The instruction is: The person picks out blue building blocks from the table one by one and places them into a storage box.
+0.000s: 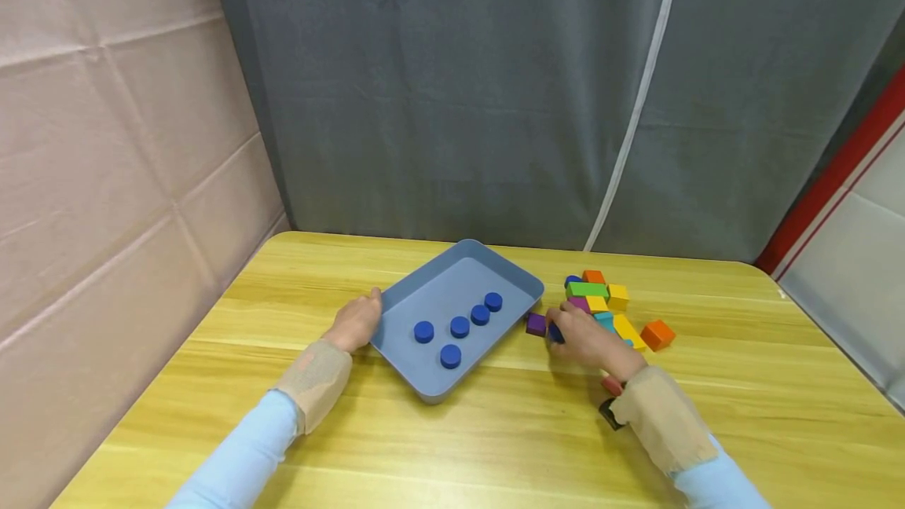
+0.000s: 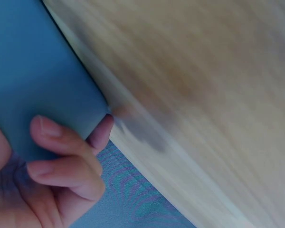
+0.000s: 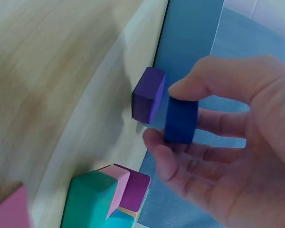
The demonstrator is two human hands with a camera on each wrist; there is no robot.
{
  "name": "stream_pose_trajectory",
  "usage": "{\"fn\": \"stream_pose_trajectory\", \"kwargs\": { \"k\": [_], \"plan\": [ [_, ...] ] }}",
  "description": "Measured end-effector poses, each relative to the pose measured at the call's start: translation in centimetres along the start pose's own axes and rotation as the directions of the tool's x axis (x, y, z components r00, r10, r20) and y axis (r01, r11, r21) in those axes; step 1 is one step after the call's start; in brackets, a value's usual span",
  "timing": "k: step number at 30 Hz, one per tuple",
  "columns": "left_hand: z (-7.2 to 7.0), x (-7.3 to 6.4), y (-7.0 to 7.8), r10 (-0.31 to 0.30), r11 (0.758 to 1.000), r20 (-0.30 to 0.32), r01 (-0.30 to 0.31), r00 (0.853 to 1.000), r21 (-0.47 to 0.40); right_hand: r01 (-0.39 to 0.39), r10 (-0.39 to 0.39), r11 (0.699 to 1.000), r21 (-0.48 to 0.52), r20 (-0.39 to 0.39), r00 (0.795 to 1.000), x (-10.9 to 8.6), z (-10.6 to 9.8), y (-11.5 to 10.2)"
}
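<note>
A blue-grey tray (image 1: 417,297) lies at a slant on the table, with several round blue blocks (image 1: 459,327) on its floor. My left hand (image 1: 357,322) grips the tray's left side; in the left wrist view its fingers (image 2: 69,171) curl at the tray's corner. Between thumb and fingers my right hand (image 1: 590,340) pinches another round blue block (image 3: 181,120), just right of the tray. Close beside that block a purple block (image 1: 536,324) stands on the table, near the tray's right edge.
Right of the tray is a cluster of coloured blocks, among them a green block (image 1: 587,290) and yellow block (image 1: 618,297). An orange block (image 1: 658,335) sits apart. A red block (image 1: 612,385) lies under the right wrist. A grey curtain (image 1: 452,100) hangs behind the table.
</note>
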State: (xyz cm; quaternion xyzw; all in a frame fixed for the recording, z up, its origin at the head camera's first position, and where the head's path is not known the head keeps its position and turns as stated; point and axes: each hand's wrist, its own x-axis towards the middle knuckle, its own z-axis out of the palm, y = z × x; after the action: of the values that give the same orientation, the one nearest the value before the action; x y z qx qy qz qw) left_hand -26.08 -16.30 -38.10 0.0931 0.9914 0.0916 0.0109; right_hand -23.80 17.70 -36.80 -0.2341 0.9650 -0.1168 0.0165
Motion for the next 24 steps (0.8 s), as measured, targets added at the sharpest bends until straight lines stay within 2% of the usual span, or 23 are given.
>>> {"fn": "stream_pose_trajectory", "kwargs": {
  "k": [10,24],
  "plan": [
    [0.1,0.0,-0.1,0.006,1.000,0.002,-0.006,1.000,0.002,0.010,-0.008,1.000,0.016,-0.113,0.994,0.3,-0.2,-0.4],
    [-0.1,-0.1,0.1,-0.003,1.000,0.010,0.003,1.000,0.003,0.065,-0.053,0.997,0.036,-0.272,0.961,0.6,-0.8,-1.1]
  ]
}}
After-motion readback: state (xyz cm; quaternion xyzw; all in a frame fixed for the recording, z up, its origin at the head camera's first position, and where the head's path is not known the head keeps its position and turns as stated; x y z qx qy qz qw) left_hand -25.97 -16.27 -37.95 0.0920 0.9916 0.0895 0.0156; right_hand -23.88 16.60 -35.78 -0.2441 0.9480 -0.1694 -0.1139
